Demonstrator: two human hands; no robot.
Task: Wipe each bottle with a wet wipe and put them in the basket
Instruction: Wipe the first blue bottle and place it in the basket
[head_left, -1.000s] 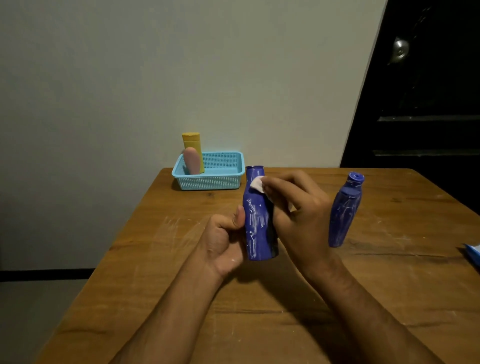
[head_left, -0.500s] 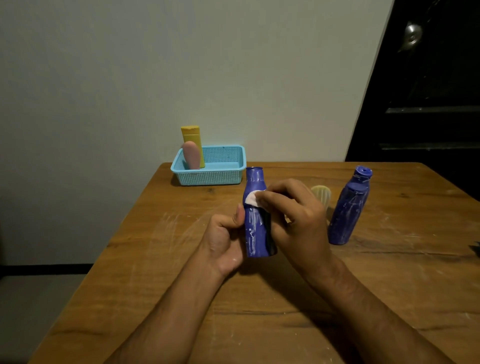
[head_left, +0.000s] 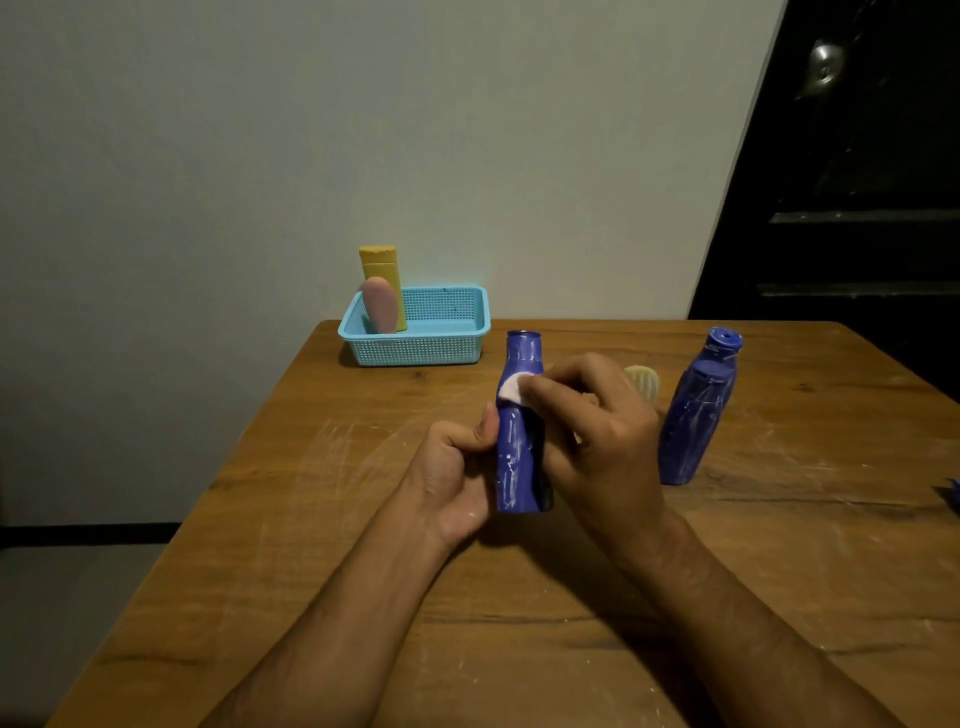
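Blue bottle (head_left: 521, 441) gripped in left hand (head_left: 447, 483); right hand (head_left: 597, 441) pinches wipe (head_left: 511, 388) on its neck (mid-wipe); next, basket (head_left: 415, 343) at eleven o'clock.

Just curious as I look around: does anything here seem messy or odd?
Yes. Both blue bottles, the held one and the standing one, carry white streaks, and the wooden table shows similar pale smears.

Left hand (head_left: 451, 480) gripping, right hand (head_left: 597, 441) pinching.

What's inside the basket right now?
In the basket: a yellow bottle and a pink bottle, upright at its left end. Their bases and the floor behind the front wall are hidden.
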